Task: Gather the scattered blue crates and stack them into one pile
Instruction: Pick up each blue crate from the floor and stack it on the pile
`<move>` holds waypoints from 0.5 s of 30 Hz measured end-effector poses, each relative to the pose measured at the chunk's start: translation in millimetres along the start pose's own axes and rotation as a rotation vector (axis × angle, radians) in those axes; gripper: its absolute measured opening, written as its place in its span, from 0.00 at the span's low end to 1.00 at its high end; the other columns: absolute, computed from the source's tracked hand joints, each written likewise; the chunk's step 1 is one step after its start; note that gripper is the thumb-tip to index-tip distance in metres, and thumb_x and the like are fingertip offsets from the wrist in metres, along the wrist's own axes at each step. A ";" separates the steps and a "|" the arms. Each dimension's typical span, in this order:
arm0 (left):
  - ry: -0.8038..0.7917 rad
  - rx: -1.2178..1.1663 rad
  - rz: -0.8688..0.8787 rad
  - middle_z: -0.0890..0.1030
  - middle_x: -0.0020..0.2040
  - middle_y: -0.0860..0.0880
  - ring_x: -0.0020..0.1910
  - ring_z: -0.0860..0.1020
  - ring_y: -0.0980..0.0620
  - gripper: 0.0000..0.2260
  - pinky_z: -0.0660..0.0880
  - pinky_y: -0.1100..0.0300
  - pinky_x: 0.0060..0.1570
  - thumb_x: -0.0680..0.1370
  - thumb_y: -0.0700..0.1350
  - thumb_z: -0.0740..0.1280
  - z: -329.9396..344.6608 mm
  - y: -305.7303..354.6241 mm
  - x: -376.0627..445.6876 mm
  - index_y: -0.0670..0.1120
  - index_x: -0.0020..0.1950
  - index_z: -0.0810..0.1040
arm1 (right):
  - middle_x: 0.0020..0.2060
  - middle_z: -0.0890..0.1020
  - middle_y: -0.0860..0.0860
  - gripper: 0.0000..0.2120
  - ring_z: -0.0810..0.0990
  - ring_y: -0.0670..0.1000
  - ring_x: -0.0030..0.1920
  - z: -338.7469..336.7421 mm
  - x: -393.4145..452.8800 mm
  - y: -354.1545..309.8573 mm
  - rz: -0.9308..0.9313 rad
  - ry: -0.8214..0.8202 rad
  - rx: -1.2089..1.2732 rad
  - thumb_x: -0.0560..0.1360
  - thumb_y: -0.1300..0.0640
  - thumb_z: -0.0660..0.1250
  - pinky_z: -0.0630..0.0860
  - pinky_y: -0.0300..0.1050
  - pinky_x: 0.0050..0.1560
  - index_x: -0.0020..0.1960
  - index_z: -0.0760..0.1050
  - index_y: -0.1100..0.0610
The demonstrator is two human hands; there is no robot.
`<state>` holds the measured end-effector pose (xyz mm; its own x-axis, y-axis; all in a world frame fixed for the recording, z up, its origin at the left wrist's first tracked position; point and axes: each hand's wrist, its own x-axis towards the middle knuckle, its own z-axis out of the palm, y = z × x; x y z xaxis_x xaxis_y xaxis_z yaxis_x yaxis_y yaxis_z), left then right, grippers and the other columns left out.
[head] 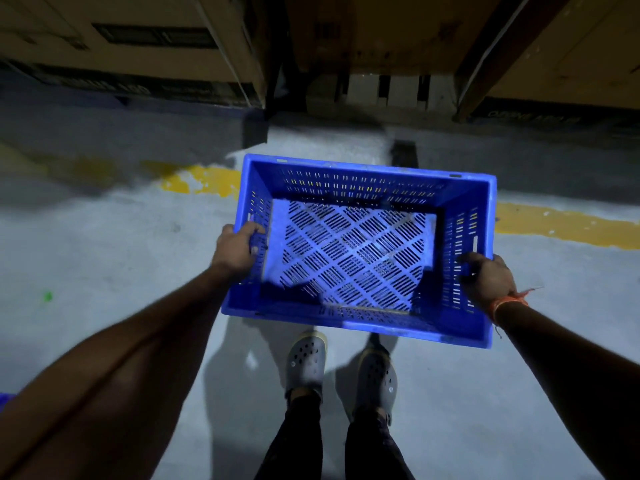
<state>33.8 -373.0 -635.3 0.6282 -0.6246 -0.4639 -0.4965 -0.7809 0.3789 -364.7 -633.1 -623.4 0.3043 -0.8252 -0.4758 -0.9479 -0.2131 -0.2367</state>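
A blue slotted plastic crate (360, 188) hangs in the air in front of me, open side up and empty, above my two feet. My left hand (237, 249) grips its left rim, with the fingers curled over the edge into the crate. On the opposite side my right hand (488, 280) grips the right rim the same way; an orange thread is tied round that wrist. No other crate shows whole; a sliver of blue (5, 398) sits at the left edge behind my left arm.
Grey concrete floor (104, 244) with a worn yellow painted line (204, 180) running left to right under the crate. Large cardboard boxes (145, 39) and a pallet (388, 90) stand along the far side. A small green spot (47, 296) lies on the floor at the left.
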 end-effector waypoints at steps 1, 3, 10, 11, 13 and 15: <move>0.003 -0.019 -0.002 0.69 0.56 0.38 0.49 0.77 0.35 0.19 0.74 0.49 0.60 0.72 0.39 0.66 -0.2 0.6 -9.2 0.52 0.62 0.75 | 0.55 0.74 0.66 0.21 0.78 0.68 0.50 -2.4 -5.4 1.8 0.000 -0.004 -0.005 0.70 0.63 0.71 0.74 0.55 0.62 0.62 0.78 0.55; 0.017 -0.042 -0.023 0.68 0.61 0.39 0.56 0.74 0.37 0.21 0.72 0.51 0.62 0.72 0.40 0.69 -3.5 4.2 -28.8 0.52 0.63 0.75 | 0.57 0.72 0.66 0.23 0.76 0.68 0.53 -7.4 -22.0 4.5 -0.011 0.041 0.002 0.69 0.62 0.73 0.72 0.55 0.62 0.64 0.77 0.57; 0.070 -0.099 0.035 0.67 0.66 0.41 0.61 0.71 0.41 0.19 0.69 0.52 0.63 0.73 0.41 0.70 -65.7 36.1 -83.3 0.50 0.64 0.76 | 0.57 0.72 0.62 0.23 0.76 0.62 0.55 -46.7 -100.6 -2.6 -0.032 0.078 0.129 0.69 0.61 0.74 0.73 0.52 0.63 0.64 0.77 0.56; 0.076 -0.113 0.043 0.67 0.65 0.41 0.61 0.72 0.41 0.19 0.69 0.53 0.63 0.73 0.41 0.70 -77.3 42.6 -92.3 0.49 0.64 0.76 | 0.57 0.72 0.61 0.23 0.78 0.61 0.53 -55.9 -113.3 -6.5 -0.024 0.069 0.160 0.70 0.60 0.73 0.74 0.51 0.61 0.64 0.76 0.56; 0.075 -0.134 0.054 0.69 0.65 0.42 0.61 0.73 0.43 0.19 0.69 0.55 0.63 0.74 0.42 0.70 -101.2 55.8 -115.3 0.50 0.65 0.77 | 0.58 0.73 0.60 0.21 0.80 0.58 0.49 -75.8 -141.5 -16.4 0.010 0.062 0.229 0.72 0.59 0.72 0.75 0.48 0.57 0.65 0.76 0.55; 0.057 -0.149 0.093 0.71 0.64 0.43 0.61 0.73 0.47 0.18 0.72 0.54 0.63 0.75 0.44 0.69 -123.8 68.2 -142.3 0.50 0.65 0.76 | 0.58 0.73 0.61 0.20 0.82 0.58 0.48 -98.0 -169.9 -29.6 0.023 0.059 0.293 0.73 0.60 0.71 0.74 0.45 0.54 0.64 0.76 0.56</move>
<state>-15.3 -336.4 -444.3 0.6186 -0.6894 -0.3770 -0.4625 -0.7073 0.5345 -397.6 -537.9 -452.6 0.2694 -0.8587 -0.4359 -0.8845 -0.0416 -0.4647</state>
